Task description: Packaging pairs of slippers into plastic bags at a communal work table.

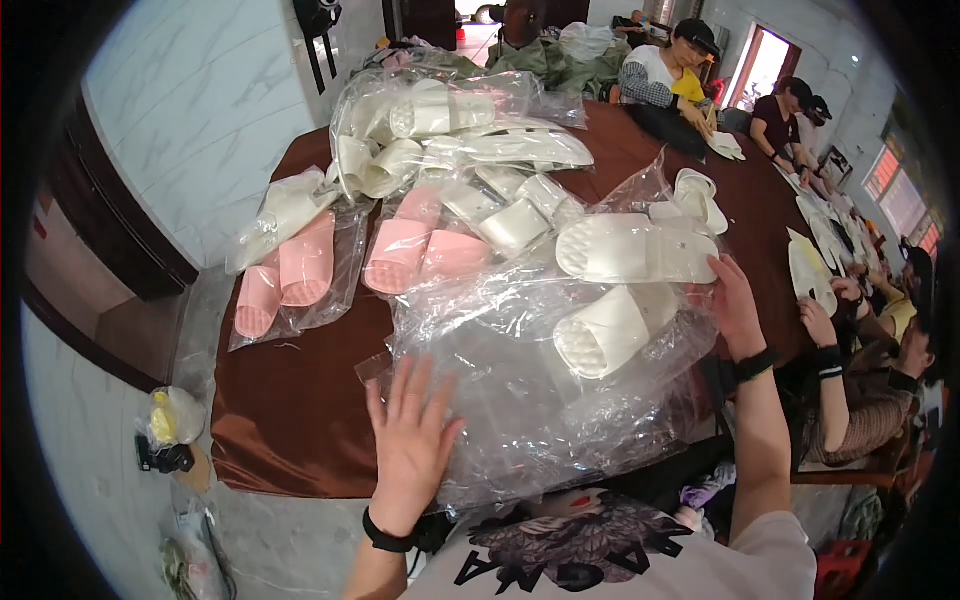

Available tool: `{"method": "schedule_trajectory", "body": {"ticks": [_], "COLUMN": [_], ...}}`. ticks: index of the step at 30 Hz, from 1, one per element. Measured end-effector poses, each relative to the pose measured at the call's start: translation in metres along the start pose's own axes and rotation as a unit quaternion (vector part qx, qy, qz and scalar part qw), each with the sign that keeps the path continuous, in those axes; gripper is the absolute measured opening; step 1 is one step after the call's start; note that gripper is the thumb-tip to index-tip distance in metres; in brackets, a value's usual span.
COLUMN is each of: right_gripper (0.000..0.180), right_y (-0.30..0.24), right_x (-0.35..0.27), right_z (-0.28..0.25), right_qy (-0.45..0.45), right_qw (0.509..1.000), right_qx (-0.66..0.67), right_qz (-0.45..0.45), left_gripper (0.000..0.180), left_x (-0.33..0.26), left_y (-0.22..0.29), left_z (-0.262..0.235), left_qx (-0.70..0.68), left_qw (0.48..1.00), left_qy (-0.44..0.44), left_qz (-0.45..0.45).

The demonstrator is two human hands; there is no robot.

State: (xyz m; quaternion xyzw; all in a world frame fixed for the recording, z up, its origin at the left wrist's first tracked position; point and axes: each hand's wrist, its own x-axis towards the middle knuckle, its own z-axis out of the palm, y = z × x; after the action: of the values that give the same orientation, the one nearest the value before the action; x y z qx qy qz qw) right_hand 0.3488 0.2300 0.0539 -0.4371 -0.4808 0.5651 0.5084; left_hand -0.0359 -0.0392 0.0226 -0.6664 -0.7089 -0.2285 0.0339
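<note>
My left hand (412, 440) lies with fingers spread on the left edge of a stack of clear plastic bags (500, 400) in front of me. At the right side, my right hand (737, 305) has its fingers closed at the heel end of a white slipper (605, 248). A second white slipper (598, 335) lies just below it, over the bags, its toe toward the left. Both have bumpy, textured soles. Pink slippers (400, 255) in clear wrap lie beyond the bags, beside more white ones (515, 225).
A heap of wrapped white slippers (430, 110) covers the table's far end. Another bag of pink slippers (305, 260) sits at the left edge of the brown tablecloth (300, 420). Several people work along the right side, one person (660, 75) at the far end.
</note>
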Motion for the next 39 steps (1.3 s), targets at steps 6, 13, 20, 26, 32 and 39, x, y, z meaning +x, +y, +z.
{"method": "schedule_trajectory", "body": {"ticks": [6, 13, 20, 26, 32, 39], "right_gripper": [0.026, 0.030, 0.027, 0.025, 0.025, 0.017], "right_y": [-0.002, 0.006, 0.019, 0.016, 0.026, 0.013], "right_x": [-0.002, -0.010, -0.013, -0.007, 0.000, 0.025], "right_z": [0.016, 0.028, 0.033, 0.022, 0.011, -0.026], "right_qy": [-0.043, -0.053, -0.062, -0.050, 0.033, 0.128], "right_qw": [0.998, 0.996, 0.993, 0.994, 0.999, 0.988], "right_qx": [0.034, 0.059, 0.082, 0.095, 0.017, -0.035], "right_qz": [0.023, 0.042, 0.060, 0.023, 0.009, -0.075], "left_gripper": [0.045, 0.058, 0.033, 0.032, 0.029, 0.030], "left_x": [0.027, 0.065, 0.071, 0.059, 0.021, 0.004], "left_y": [0.027, 0.042, 0.050, 0.035, -0.017, -0.034], "left_z": [-0.011, 0.013, 0.046, -0.026, -0.026, -0.028], "left_qx": [-0.165, -0.050, 0.007, -0.015, -0.026, -0.033], "left_qw": [0.930, 0.901, 0.895, 0.897, 0.932, 0.951], "left_qy": [-0.189, -0.247, -0.156, -0.122, -0.147, -0.154], "left_qz": [0.269, 0.354, 0.417, 0.424, 0.329, 0.264]}}
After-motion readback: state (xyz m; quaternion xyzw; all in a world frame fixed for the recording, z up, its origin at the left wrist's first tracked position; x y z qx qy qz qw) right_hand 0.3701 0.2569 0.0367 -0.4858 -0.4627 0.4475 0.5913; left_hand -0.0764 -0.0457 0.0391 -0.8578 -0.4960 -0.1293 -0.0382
